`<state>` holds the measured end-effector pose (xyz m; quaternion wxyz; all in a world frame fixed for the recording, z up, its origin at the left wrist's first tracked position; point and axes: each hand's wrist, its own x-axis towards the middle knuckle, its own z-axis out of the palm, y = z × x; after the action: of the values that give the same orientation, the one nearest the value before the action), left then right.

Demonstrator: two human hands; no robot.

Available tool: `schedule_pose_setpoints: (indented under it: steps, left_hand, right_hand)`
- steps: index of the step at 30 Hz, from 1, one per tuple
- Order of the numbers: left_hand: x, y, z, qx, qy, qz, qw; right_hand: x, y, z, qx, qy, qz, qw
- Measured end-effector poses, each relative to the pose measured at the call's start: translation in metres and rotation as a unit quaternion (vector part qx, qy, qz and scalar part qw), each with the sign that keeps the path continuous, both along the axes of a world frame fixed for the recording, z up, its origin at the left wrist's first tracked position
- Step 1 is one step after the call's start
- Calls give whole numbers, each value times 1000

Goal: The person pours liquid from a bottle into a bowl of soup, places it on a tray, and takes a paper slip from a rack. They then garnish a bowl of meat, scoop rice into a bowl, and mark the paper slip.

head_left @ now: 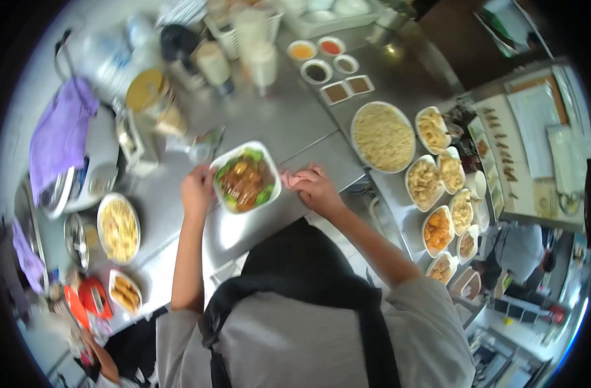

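A square white bowl of brown sauced food with green leaves around it sits at the front of the steel counter. My left hand grips the bowl's left rim. Just off the bowl's right side, my right hand is closed on a pinkish cloth. Behind the bowl lies a small clear plastic packet.
Left of the bowl stand an oval dish and a dish of rolls. On the right are a large oval platter, several filled dishes and sauce cups. Bottles stand behind. A co-worker's arm shows lower left.
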<state>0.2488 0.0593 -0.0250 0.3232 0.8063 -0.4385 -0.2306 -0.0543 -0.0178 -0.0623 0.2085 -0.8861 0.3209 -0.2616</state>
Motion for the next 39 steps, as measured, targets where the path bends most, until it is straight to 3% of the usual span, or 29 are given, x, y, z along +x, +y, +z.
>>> schedule_pose_setpoints:
  steps: [2,3,5,7,9,10,11,13,15,18,19,21,24,28,32,35,37,39]
  left_hand:
    - [2,-19,-6,-10,-51,-26,998]
    - [1,-29,-9,-11,-72,-39,997]
    - [-5,-54,-8,-12,-95,-71,993]
    - [-17,-81,5,-44,-153,-150,976]
    - [-28,-102,12,-71,-195,-203,957]
    - [-28,-109,14,-52,-208,-195,957]
    - [-29,-114,16,-32,-219,-187,957]
    - [-28,-111,15,-18,-222,-178,959]
    - [-28,-105,17,-16,-225,-158,961]
    - [-17,-88,8,-43,-226,-132,964]
    - [-12,-82,5,-56,-228,-123,964]
    - [-12,-70,5,11,-69,-60,996]
    - [-2,-41,-17,51,115,-7,992]
    - [-36,-3,-26,55,396,77,913]
    - [-79,22,-3,93,578,37,810]
    - [-92,31,-25,197,594,26,779]
    - [-95,39,-22,189,547,16,816]
    - [-94,48,-21,173,504,16,846]
  right_hand:
    - [-5,-52,-12,18,-14,-56,998]
    - [8,-71,16,72,-57,-108,990]
    - [51,-108,-9,266,-231,-128,927]
    - [107,-129,-16,458,-258,-15,851]
    - [154,-139,-14,550,-78,97,826]
    - [182,-154,-53,519,11,239,821]
    - [183,-161,-60,435,54,272,857]
    - [174,-155,-46,484,44,245,839]
    - [125,-141,10,714,-61,113,688]
    - [84,-119,-32,676,-192,-12,712]
    - [72,-109,-45,679,-235,-29,695]
    - [46,-79,-52,672,-294,-58,678]
    - [31,-26,-38,670,-360,-71,646]
    - [53,31,1,638,-480,-127,589]
    - [69,66,5,606,-543,-142,563]
    - [74,90,-16,615,-515,-174,570]
    - [64,101,-17,634,-461,-178,595]
    - [55,110,-4,624,-456,-243,586]
